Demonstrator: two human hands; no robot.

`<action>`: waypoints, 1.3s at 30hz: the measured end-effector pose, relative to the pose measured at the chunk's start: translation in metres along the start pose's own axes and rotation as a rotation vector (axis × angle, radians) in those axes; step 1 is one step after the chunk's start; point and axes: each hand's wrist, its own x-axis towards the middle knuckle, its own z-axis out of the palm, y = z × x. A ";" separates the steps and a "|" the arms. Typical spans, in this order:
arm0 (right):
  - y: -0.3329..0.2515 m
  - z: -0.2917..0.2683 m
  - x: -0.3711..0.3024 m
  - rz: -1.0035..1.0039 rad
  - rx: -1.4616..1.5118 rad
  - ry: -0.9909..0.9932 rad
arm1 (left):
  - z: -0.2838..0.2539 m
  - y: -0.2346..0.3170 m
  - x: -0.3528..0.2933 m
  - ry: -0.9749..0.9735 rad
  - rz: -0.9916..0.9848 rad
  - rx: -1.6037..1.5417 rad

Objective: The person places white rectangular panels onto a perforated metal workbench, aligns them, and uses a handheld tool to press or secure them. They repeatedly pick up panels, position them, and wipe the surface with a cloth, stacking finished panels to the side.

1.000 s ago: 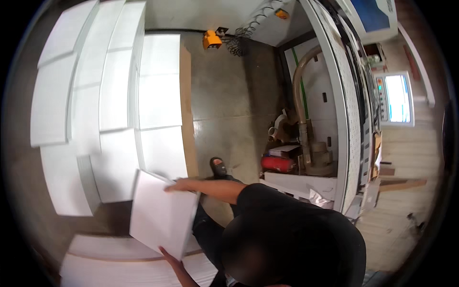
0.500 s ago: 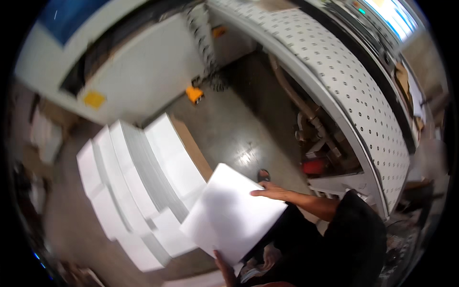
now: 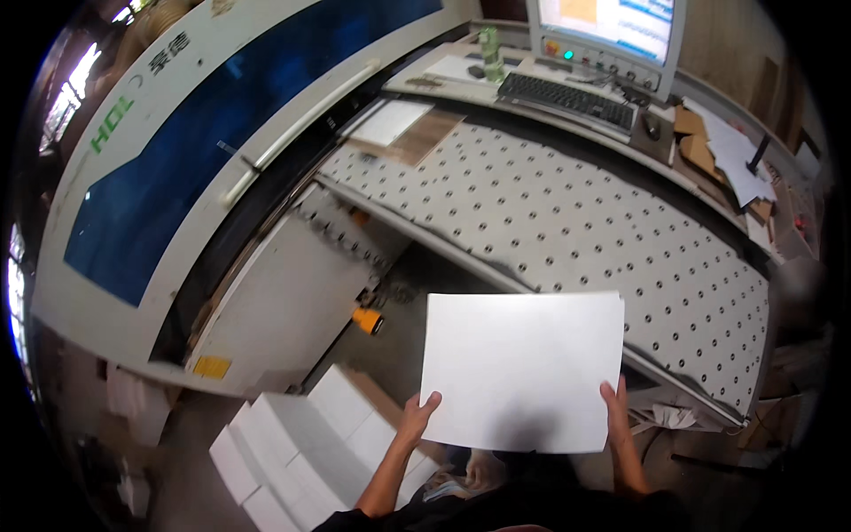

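Note:
A white rectangular sheet [image 3: 523, 363] is held level in front of my body; whether it is one sheet or a thin stack I cannot tell. My left hand [image 3: 417, 418] grips its left edge near the lower corner, thumb on top. On the opposite edge, my right hand [image 3: 616, 410] holds it the same way, its thumb also showing above. The fingers underneath are hidden. Below and left of the sheet are stepped piles of white sheets [image 3: 297, 448], partly covered by my left forearm.
A wide machine bed [image 3: 567, 213] dotted with small round fittings lies ahead, a brown board [image 3: 425, 137] and white sheet on it. Left stands a large machine housing with a blue window [image 3: 204, 151]. Keyboard [image 3: 567, 102], mouse [image 3: 651, 126], monitor [image 3: 612, 27] and bottle [image 3: 490, 55] line the back.
The sheet has moved right and up from beside the piles and turned square to me. My left hand has shifted to its left edge. The view has swung up toward the machine bed.

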 end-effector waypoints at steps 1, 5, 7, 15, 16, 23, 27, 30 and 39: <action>0.002 0.001 -0.006 -0.029 0.052 0.091 | 0.005 0.017 0.027 -0.087 -0.013 0.070; 0.022 0.012 -0.005 -0.089 0.073 0.353 | 0.021 0.061 0.104 -0.315 -0.036 0.129; 0.016 0.050 -0.013 0.011 0.156 0.405 | 0.018 0.113 0.117 -0.414 -0.158 0.193; 0.034 0.139 0.088 0.041 0.122 0.472 | -0.026 0.197 0.275 -0.356 -0.020 0.214; 0.023 0.152 0.107 0.009 -0.101 0.467 | -0.032 0.216 0.293 -0.360 -0.003 0.233; -0.004 0.213 0.181 0.046 -0.648 0.656 | -0.065 0.266 0.367 -0.323 0.297 0.582; -0.012 0.221 0.218 0.088 -0.640 0.678 | -0.066 0.279 0.397 -0.270 0.378 0.704; -0.015 0.222 0.254 0.085 -0.575 0.584 | -0.065 0.291 0.432 -0.265 0.386 0.694; -0.051 0.221 0.325 0.216 -0.582 0.495 | -0.062 0.356 0.473 -0.161 0.544 0.677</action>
